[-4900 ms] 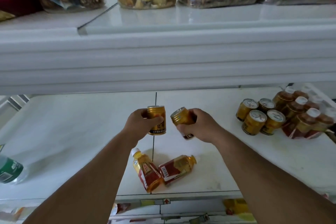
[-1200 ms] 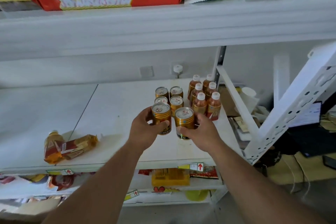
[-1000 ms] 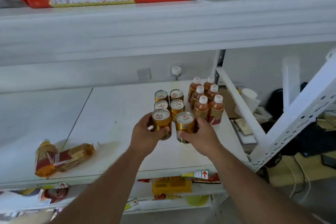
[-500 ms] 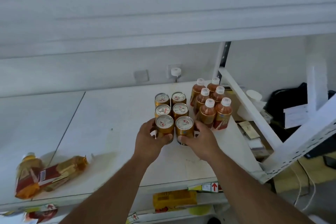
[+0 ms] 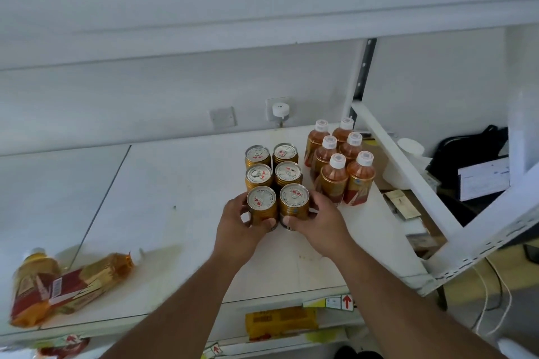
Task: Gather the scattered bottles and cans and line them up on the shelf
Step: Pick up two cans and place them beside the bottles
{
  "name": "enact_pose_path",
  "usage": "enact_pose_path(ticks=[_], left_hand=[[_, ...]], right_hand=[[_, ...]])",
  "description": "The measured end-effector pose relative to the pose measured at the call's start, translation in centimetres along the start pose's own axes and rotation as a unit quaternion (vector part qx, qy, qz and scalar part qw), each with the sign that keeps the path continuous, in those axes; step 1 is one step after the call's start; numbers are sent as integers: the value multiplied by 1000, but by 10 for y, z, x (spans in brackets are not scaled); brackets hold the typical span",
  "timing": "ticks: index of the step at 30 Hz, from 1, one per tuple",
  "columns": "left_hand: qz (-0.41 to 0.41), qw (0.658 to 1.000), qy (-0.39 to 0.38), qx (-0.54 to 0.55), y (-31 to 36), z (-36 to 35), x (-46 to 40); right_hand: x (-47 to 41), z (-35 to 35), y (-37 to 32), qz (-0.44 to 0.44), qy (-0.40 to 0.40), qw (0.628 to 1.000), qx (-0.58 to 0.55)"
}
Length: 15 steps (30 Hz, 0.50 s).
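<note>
Now left hand (image 5: 239,223) gripping can (image 5: 261,205), right hand (image 5: 318,220) likewise

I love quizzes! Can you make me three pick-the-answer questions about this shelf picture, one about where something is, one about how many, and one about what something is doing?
1. Where are the standing bottles?
A. Right of the cans
B. Left of the cans
C. On the shelf above

2. How many gold cans stand upright?
A. Three
B. Six
C. Ten

3. How are the two bottles at the far left?
A. Standing
B. Lying on their sides
C. Held in a hand

Answers:
1. A, the white-capped bottles stand just right of the can block.
2. B, they form two columns of three, the left hand and right hand each gripping a front can.
3. B, they lie flat on the shelf, untouched.
</note>
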<state>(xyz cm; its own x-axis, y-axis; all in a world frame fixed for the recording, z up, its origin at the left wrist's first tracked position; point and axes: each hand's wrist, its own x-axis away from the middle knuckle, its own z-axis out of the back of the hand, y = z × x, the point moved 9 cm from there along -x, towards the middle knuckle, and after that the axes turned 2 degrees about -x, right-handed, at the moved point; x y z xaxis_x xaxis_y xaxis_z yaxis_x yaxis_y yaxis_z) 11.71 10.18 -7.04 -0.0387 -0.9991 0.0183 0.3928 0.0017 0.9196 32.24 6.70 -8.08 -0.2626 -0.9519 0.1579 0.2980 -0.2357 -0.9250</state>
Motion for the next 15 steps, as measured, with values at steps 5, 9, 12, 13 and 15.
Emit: enact_pose_path(ticks=[5,9,12,13,15], left_hand=[[12,998,-52,-45,-2,-3,6],[27,985,-57,-160,4,17,25],[-1,955,-77,-288,19,32,37],[-9,940,-90,-328,24,35,40],[-16,905,-120,-407,28,42,46]], right_hand=[[7,2,-2,-25,-19,999,18],[30,14,-11,-36,-18,997,66],[55,23,-28,-21,-4,990,141],[64,25,-35,-6,3,985,175],[82,23,-52,35,5,970,241]])
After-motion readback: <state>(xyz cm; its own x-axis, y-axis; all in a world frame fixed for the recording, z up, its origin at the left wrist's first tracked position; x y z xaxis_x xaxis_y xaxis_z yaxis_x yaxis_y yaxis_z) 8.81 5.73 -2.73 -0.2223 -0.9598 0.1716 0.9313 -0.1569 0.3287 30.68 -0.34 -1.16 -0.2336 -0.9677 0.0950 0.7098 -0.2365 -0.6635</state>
